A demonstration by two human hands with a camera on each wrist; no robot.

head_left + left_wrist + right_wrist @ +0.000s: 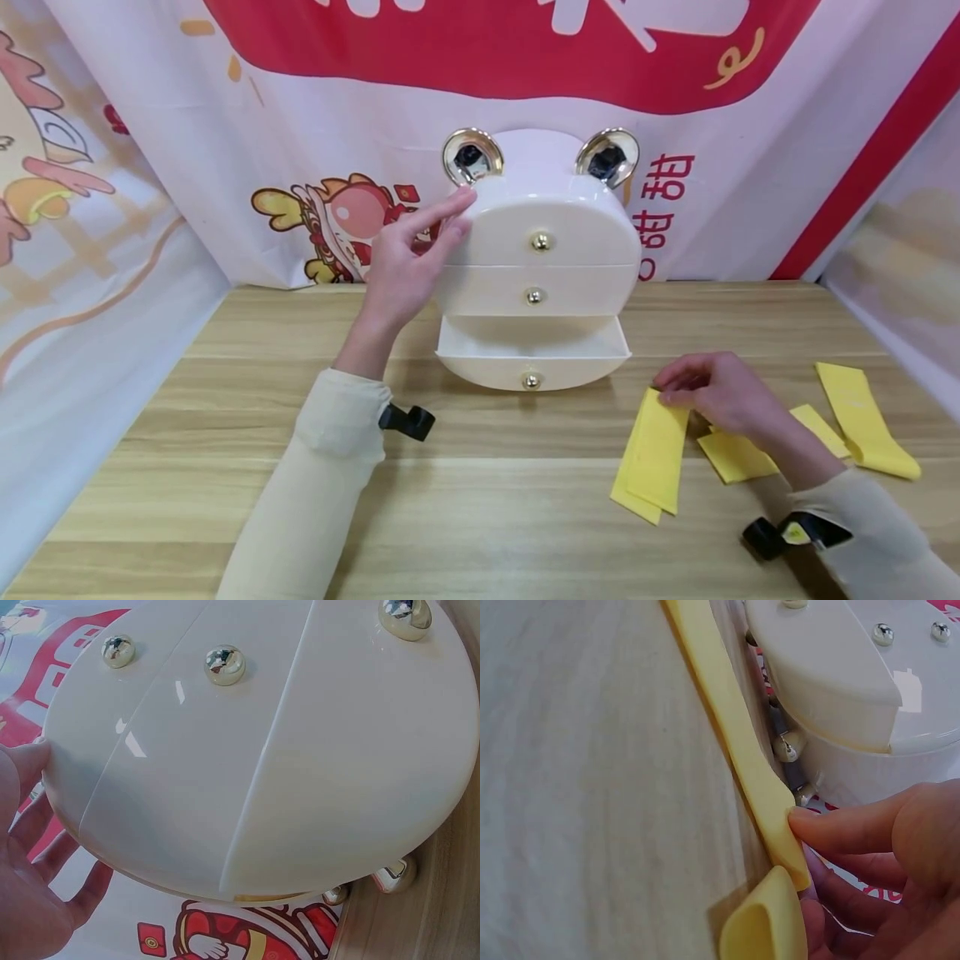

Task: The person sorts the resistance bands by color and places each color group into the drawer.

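Observation:
A white rounded drawer cabinet with gold knobs and two gold-rimmed, eye-like round parts on top stands at the back of the table. Its bottom drawer is pulled out, and no contents show inside. My left hand rests against the cabinet's upper left side, fingers extended along the edge. In front of the cabinet on the right, my right hand pinches one end of a folded yellow strip between thumb and fingers. The right wrist view shows the thumb on this soft-looking strip.
More yellow strips lie to the right: a folded one partly under the right forearm and a longer one beyond it. A printed red and white cloth hangs close behind the cabinet. The wood-grain table extends toward me.

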